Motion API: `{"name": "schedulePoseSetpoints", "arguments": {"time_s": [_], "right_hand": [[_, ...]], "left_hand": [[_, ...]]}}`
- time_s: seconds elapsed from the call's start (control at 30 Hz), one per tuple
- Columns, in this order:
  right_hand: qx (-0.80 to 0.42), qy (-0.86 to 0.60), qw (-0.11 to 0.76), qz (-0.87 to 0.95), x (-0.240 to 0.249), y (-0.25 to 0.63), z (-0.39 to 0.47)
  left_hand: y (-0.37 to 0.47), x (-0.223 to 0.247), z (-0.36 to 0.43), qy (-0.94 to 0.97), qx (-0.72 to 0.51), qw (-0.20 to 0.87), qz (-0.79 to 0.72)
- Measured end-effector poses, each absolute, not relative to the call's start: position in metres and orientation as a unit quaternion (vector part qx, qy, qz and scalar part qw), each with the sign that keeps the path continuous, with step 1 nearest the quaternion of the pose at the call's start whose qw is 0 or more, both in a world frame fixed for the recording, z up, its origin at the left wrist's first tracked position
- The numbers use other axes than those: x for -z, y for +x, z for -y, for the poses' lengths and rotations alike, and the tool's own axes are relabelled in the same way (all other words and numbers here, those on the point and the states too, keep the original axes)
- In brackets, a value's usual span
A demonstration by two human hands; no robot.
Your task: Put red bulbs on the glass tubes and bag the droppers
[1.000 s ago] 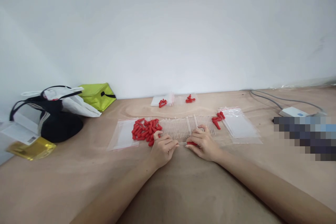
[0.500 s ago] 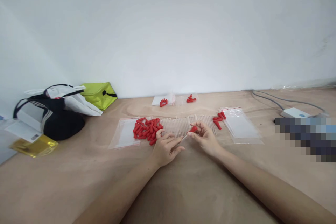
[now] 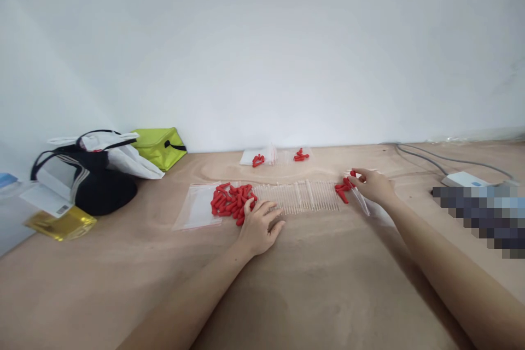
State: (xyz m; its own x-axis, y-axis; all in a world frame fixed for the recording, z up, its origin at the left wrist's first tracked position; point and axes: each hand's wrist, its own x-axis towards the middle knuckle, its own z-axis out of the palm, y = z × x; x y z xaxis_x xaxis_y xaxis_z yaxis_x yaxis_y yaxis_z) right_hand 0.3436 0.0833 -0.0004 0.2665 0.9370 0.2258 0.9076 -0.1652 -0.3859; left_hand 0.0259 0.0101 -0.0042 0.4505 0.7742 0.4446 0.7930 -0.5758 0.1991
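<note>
My left hand (image 3: pixel 260 227) rests at the near edge of a row of thin glass tubes (image 3: pixel 303 197), its fingers apart and holding nothing I can see. Beside its index finger lies a heap of red rubber bulbs (image 3: pixel 230 202). My right hand (image 3: pixel 372 185) pinches a glass dropper with a red bulb (image 3: pixel 353 174) over a small group of red-bulbed droppers (image 3: pixel 342 192). The held dropper's tube is partly hidden, and I cannot tell it from those lying on the clear plastic bag (image 3: pixel 379 214) below.
A flat clear bag (image 3: pixel 199 208) lies left of the heap. At the back are more bagged tubes with red bulbs (image 3: pixel 301 155). A lime bag (image 3: pixel 158 147), a black cap (image 3: pixel 104 191) and a golden packet (image 3: pixel 61 224) stand left; a white box (image 3: pixel 465 180) with grey cables is right.
My right hand has moved right with the dropper, away from my left hand to the small group by the right bag. My left hand has let go of the tube and stays near the heap.
</note>
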Motion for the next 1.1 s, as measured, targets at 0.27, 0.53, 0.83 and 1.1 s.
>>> {"name": "schedulePoseSetpoints", "arguments": {"time_s": [0.27,0.53,0.83,1.1], "right_hand": [[0.029,-0.758,0.22,0.613,0.003,0.338,-0.08],[-0.074,-0.759,0.052,0.645,-0.02,0.317,-0.068],[-0.126,-0.733,0.119,0.658,-0.017,0.312,-0.07],[-0.083,-0.481,0.462,0.74,0.015,0.24,-0.03]], "left_hand": [[0.024,0.004,-0.01,-0.847,0.242,0.019,0.473],[0.026,0.004,-0.01,-0.835,0.249,0.028,0.489],[0.036,0.002,-0.021,-0.807,0.277,0.036,0.52],[0.084,-0.002,-0.062,-0.747,0.265,0.022,0.61]]}}
